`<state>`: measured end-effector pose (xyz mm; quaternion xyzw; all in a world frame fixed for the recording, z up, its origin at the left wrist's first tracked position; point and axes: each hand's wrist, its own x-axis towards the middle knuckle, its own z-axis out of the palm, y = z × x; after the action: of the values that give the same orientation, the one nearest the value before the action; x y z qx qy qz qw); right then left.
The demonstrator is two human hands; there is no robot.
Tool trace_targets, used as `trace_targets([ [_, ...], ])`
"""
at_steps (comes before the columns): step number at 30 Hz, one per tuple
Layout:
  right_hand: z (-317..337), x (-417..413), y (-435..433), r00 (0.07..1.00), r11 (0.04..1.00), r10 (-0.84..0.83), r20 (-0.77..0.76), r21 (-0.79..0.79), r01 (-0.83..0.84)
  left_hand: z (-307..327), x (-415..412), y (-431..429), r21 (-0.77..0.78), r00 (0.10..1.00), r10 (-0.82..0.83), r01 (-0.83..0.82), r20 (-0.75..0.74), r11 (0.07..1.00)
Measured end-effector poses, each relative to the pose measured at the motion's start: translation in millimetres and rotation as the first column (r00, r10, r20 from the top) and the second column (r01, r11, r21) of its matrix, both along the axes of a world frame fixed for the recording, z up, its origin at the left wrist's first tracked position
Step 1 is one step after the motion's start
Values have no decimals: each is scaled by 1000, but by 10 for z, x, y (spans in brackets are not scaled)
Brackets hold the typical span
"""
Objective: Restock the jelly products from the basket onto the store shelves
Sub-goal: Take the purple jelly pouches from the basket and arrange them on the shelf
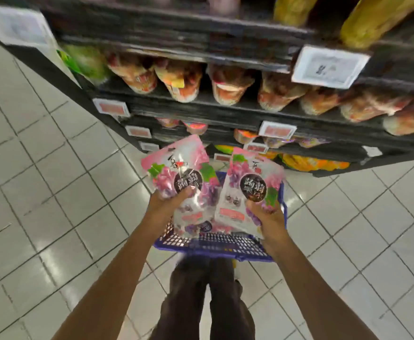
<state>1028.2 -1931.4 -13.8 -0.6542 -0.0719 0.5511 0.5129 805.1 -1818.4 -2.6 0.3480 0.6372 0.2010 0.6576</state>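
A blue plastic basket (215,249) stands on the floor before the shelves, with more pink jelly bags (201,225) inside. My left hand (169,201) grips a pink grape jelly bag (176,163) by its lower part and holds it above the basket. My right hand (267,217) grips a second pink grape jelly bag (247,190) the same way, just to the right. Both bags stand roughly upright, side by side, in front of the lower shelves (225,111).
Dark shelves (176,28) hold rows of red and orange packets (228,87), yellow packets (311,163) low down, and white price tags (328,67). Pale floor tiles (53,192) lie left and right. My legs (208,303) stand right behind the basket.
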Motion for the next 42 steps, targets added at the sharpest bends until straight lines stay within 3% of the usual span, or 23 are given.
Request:
trace_targets([
  [2,661,65,110,1000,998,-3,-8,63,4,689,34,143,36,999,1,-2,35,999],
  [4,1290,135,226,1000,993,7,5,116,-7,1316,97,274,-41,991,90,-87,94,995],
  [7,2267,233,430,997,976,37,72,210,-52,2249,210,446,-41,955,134,-128,264,991],
  [10,3169,310,638,982,937,54,182,331,-113,3122,282,570,143,938,42,-96,345,985],
  [15,4395,384,908,943,830,30,333,518,-209,4349,271,796,460,970,-90,-24,224,888],
  [22,5828,369,1115,905,689,-94,414,683,-241,5776,282,1039,752,943,-198,-76,267,655],
  [28,6603,262,1297,896,582,-267,353,801,-142,6597,174,1342,869,926,-269,-108,265,483],
  [31,6903,175,1402,836,537,-394,381,834,-127,6898,118,1529,901,919,-292,-129,265,414],
  [35,7217,47,1594,750,505,-515,415,854,-126,7133,-8,1831,910,904,-326,-135,275,393],
  [42,7527,-112,1869,714,487,-547,437,860,-153,7269,-188,2174,913,893,-371,-97,255,397],
])
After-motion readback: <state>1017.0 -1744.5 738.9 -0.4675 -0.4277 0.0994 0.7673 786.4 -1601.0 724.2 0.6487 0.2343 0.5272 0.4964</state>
